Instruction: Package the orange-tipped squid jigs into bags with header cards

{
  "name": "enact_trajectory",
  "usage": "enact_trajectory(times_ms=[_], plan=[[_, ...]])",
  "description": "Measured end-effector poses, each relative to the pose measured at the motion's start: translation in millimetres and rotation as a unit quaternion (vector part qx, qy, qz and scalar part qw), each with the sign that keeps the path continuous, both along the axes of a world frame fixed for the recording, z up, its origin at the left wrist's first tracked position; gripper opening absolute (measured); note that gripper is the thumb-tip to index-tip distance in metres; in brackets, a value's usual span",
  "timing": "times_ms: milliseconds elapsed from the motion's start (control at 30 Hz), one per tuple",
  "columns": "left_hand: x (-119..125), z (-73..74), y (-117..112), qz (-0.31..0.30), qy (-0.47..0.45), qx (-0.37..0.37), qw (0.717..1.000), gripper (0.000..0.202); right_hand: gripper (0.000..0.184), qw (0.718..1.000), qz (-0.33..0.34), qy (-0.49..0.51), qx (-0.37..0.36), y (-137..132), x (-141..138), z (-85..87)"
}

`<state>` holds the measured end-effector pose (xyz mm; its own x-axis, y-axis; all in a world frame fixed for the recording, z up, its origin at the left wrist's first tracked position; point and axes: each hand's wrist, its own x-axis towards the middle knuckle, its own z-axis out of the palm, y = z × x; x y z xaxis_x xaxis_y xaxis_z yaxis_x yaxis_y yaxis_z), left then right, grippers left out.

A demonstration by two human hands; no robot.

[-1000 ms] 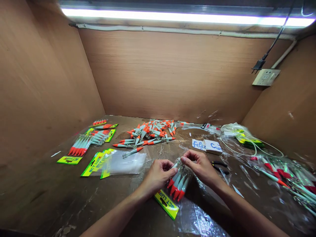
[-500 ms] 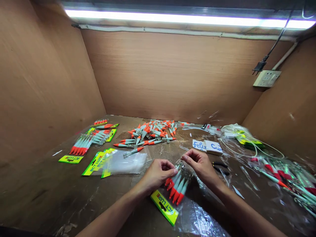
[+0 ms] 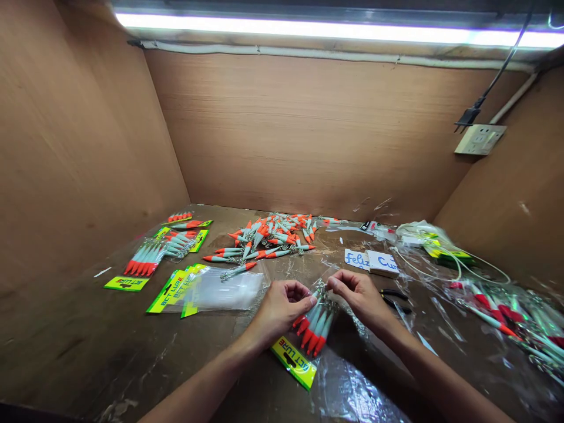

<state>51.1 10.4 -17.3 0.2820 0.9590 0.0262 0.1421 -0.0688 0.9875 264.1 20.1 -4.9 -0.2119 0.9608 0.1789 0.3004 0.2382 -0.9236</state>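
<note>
Between my hands is a clear plastic bag with a yellow-green header card (image 3: 294, 361) at its near end. Several orange-and-white fishing lures (image 3: 318, 333) lie side by side inside it, orange tips toward me, hooks at the far end. My left hand (image 3: 286, 302) pinches the bag's left edge, thumb against fingers. My right hand (image 3: 355, 289) is closed at the bag's far end by the hooks, thumb and forefinger together on the plastic. Whether the fingertips also grip a hook is hidden.
A heap of loose lures (image 3: 273, 235) lies at the back. Empty header-card bags (image 3: 220, 288) and filled packs (image 3: 145, 258) are on the left. Pliers (image 3: 395, 299), lettered blocks (image 3: 382, 263), a white cord (image 3: 458, 267) and red-and-pale lures (image 3: 506, 320) lie right.
The bag of lures and its header card have shifted slightly away from me. Both hands keep their pinch, with the right hand moved a little.
</note>
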Motion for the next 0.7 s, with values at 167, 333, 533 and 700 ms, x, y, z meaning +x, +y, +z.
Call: enact_trajectory(times_ms=[167, 333, 533, 700], plan=[[0, 0.6, -1, -0.016, 0.001, 0.013, 1.0, 0.028, 0.027, 0.998, 0.05, 0.019, -0.036, 3, 7, 4.6], [-2, 4.3, -1, -0.04, 0.022, 0.01, 0.999, 0.027, 0.025, 0.993, 0.104, 0.03, -0.054, 3, 18, 11.8], [-4, 4.4, 0, -0.06, 0.027, 0.009, 0.998, 0.025, 0.029, 0.988, 0.108, 0.042, -0.099, 3, 19, 9.5], [-3, 6.8, 0, -0.061, 0.025, -0.003, 0.998, 0.031, 0.032, 0.99, 0.092, 0.044, -0.101, 3, 18, 10.3]])
